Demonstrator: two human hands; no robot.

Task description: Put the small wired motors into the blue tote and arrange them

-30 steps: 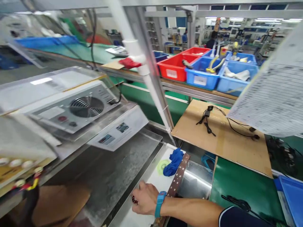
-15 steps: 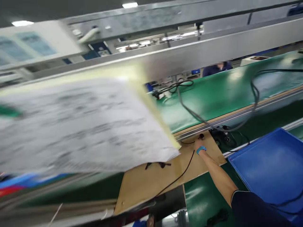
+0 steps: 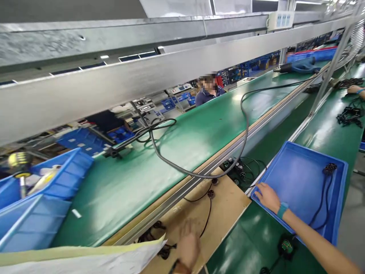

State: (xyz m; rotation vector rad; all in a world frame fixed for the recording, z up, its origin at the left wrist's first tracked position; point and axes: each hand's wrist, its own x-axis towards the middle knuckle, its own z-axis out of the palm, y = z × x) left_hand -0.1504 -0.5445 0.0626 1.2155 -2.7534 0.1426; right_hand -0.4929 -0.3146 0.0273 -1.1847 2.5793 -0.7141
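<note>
Blue plastic forms the shallow tray (image 3: 296, 182) on the green mat (image 3: 256, 243), and its near-left corner is touched by the right hand (image 3: 266, 196), fingers spread flat and nothing grasped. A black cable (image 3: 323, 201) lies inside the tray along its right wall, its long axis running from a plug near the far corner toward the near edge; it is positioned to the right of the right hand, well apart from the fingers, with bare tray floor between. The left hand (image 3: 188, 245) is blurred over the brown board (image 3: 225, 205), just beside a second black cord (image 3: 207, 213); whether it is open or closed cannot be told. The right hand is the nearer one to the cable in the tray.
</note>
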